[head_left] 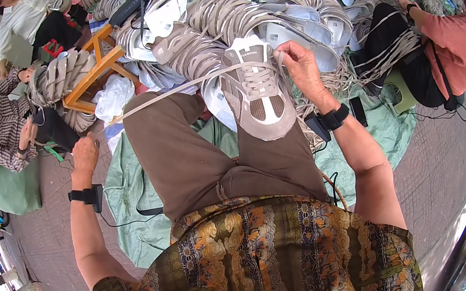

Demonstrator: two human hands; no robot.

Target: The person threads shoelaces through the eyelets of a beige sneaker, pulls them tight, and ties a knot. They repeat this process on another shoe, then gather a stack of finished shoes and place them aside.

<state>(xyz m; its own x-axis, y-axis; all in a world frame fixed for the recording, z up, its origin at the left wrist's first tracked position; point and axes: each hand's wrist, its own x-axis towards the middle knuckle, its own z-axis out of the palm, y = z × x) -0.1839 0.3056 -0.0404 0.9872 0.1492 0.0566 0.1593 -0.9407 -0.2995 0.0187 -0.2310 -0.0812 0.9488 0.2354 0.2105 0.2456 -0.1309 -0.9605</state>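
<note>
A grey-beige shoe upper (259, 98) with white panels lies on my right thigh, toe toward me, its lace crossed through several eyelets. A long flat beige shoelace (175, 89) runs from the upper, stretched out over my left knee. At its far left end my left hand (86, 153) is closed round the lace, arm held out to the side. My right hand (301, 70) is at the upper's right edge, thumb and forefinger pinched on a short piece of lace. Both wrists wear black bands with a small box.
Heaps of stacked shoe uppers (229, 9) lie ahead on a green tarp (124, 187). A wooden stool frame (101, 63) and white plastic bag (114, 96) are ahead left. Co-workers sit at left, one in a striped shirt (1, 103), and at right, one in a pink shirt (458, 46).
</note>
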